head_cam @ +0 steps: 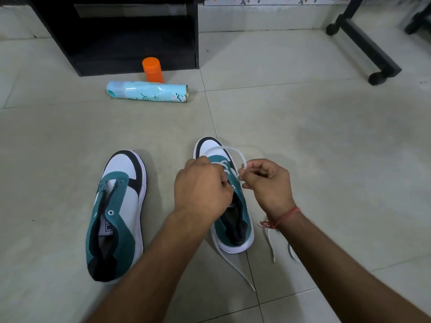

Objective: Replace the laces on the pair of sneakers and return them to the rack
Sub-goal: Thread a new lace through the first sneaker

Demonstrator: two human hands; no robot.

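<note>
Covering the whole room, pale floor tiles (291, 117) carry a black rack (130, 33) at the far wall, an orange bottle (153, 69) and a toppled spray can (148, 91) before it. Right sneaker (229, 197) sits under both hands: left hand (201, 185) curled at its eyelets, grip hidden; right hand (268, 183) pinches the white lace (233, 151), looped over the toe. Left sneaker (116, 213) lies unlaced, apart to the left

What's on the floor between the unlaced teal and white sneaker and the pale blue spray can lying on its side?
Nothing: in the head view, only bare beige floor tile lies between the unlaced teal and white sneaker and the pale blue spray can. An orange cylindrical cap stands behind the can.
</note>
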